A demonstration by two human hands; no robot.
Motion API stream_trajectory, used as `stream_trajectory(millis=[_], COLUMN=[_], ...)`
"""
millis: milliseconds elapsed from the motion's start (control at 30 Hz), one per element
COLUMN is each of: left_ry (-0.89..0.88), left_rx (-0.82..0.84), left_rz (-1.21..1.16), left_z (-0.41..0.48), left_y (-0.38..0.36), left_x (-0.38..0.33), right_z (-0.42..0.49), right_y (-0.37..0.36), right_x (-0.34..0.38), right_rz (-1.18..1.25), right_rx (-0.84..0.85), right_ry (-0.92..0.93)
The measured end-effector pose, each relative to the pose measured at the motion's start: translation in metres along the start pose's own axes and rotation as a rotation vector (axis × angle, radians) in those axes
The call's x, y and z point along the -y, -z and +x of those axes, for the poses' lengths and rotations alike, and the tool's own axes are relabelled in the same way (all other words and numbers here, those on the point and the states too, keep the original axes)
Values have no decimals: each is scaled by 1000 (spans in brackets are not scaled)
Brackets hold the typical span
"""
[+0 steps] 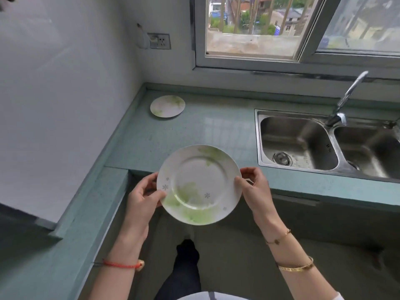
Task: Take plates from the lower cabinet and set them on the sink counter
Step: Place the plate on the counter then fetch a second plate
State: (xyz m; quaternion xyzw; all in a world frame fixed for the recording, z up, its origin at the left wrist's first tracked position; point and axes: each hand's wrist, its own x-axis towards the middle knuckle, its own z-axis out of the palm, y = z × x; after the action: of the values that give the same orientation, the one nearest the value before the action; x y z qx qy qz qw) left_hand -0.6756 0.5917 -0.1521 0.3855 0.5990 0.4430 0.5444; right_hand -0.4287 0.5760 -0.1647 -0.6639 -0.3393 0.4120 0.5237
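Plates: counting two. Hands: two, both gripping the same one. Wrists nearest the camera are wearing one red cord (pixel 121 265) on the left and two gold bracelets (pixel 295 267) on the right. Left hand (pixel 144 197) is pinching the held plate (pixel 199 185) at its left rim, thumb on top, fingers curling underneath. Right hand (pixel 254 185) is clamping the opposite rim, thumb lying on the edge, fingers behind. Held plate is sitting face up between the two grips, its far rim overlapping the counter (pixel 216 131) front edge; cannot tell if it is touching. Second plate (pixel 167 106) is lying flat on the counter well beyond the grip and to its left, near the wall corner. Sink (pixel 290 114), two basins, is sitting beyond and right of the grip, with one faucet (pixel 346 98) arching over it. One wall socket (pixel 160 41) and one window (pixel 249 60) are showing farthest out.
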Motion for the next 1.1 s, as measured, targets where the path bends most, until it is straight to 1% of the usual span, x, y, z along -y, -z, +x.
stream_trajectory(millis=[133, 367, 467, 633, 800, 933, 1100], left_ry=[5, -5, 1, -5, 1, 26, 83], left_rx=[35, 160, 203, 247, 243, 178, 103], left_rz=[15, 97, 117, 124, 144, 193, 187], left_z=[76, 213, 260, 333, 402, 456, 506], left_y=[-16, -47, -64, -96, -129, -156, -186], left_x=[-22, -70, -85, -100, -96, -74, -44], right_z=[62, 176, 222, 299, 374, 431, 490], right_y=[-25, -69, -79, -90, -100, -109, -116], right_x=[13, 36, 42, 47, 41, 24, -4], right_rz=[4, 1, 10, -43, -118, -180, -240], right_rx=[-30, -178, -220, -271, -292, -290, -276], right_ry=[-7, -28, -44, -77, -114, -162, -223])
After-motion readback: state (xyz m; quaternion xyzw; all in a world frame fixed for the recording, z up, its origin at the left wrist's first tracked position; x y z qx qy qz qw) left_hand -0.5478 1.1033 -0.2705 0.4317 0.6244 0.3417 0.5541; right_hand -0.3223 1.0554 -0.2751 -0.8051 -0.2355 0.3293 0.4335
